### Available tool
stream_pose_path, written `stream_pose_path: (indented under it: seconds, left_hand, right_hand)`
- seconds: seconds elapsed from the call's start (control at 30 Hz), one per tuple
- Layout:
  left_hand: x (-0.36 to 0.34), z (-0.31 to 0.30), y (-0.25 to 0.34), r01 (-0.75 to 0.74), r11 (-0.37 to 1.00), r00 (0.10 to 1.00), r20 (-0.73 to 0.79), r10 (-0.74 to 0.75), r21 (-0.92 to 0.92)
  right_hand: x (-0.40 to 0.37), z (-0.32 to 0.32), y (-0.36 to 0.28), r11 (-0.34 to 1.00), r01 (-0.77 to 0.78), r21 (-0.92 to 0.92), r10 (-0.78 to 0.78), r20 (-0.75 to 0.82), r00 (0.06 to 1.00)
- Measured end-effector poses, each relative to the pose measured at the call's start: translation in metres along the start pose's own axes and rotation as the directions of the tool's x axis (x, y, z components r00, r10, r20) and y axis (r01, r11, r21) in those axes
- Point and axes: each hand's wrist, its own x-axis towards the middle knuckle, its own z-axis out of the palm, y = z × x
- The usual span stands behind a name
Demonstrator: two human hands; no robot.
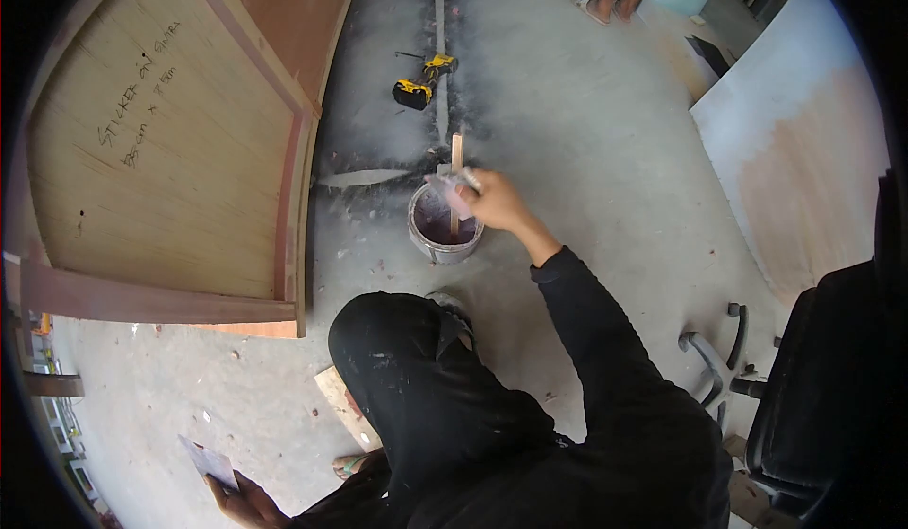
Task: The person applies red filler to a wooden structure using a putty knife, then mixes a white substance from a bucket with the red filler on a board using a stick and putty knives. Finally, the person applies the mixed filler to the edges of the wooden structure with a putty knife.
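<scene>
My right hand (499,202) is closed on a pinkish flat scraper (452,193), slightly blurred, held over the mouth of a round bucket (445,255). Inside the bucket is greyish-purple paste (433,219), and a wooden stick (458,155) stands up out of it. At the lower left, my left hand (248,505) grips a thin flat spreader (210,461) with pale smears on its face. My bent knee (397,368) in dark cloth lies between the two hands.
A large wooden panel unit (180,150) with handwriting stands at left. A yellow and black cordless drill (426,79) lies beyond the bucket. Right are a pale, brown-stained board (804,141) and a black office chair (813,378). Another person's feet (605,8) show at the top.
</scene>
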Motion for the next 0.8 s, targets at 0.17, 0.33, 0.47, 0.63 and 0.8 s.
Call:
stream_pose_path:
  seconds: [0.17, 0.33, 0.47, 0.63, 0.8]
  left_hand:
    - [-0.016, 0.048, 0.019, 0.304, 0.735, 0.947, 0.107, -0.303, -0.606]
    - [-0.067, 0.206, 0.11, 0.394, 0.762, 0.796, 0.605, -0.003, -0.514]
    - [-0.077, 0.284, 0.125, 0.792, 0.379, 0.542, 0.837, -0.075, -0.478]
    - [-0.084, 0.318, 0.131, 0.731, 0.424, 0.615, 0.785, -0.07, -0.535]
    - [-0.074, 0.312, 0.124, 0.733, 0.399, 0.634, 0.766, -0.106, -0.551]
  right_hand:
    - [-0.014, 0.008, -0.021, 0.637, -0.227, 0.736, 0.283, 0.05, 0.958]
    - [-0.025, 0.051, -0.08, -0.108, -0.253, 0.961, 0.063, 0.261, 0.963]
    - [-0.035, 0.073, -0.14, -0.192, -0.333, 0.923, -0.076, 0.324, 0.943]
    - [-0.038, 0.086, -0.131, -0.081, -0.546, 0.834, -0.396, 0.476, 0.785]
    - [-0.006, 0.067, -0.123, 0.156, -0.501, 0.851, -0.456, 0.512, 0.728]
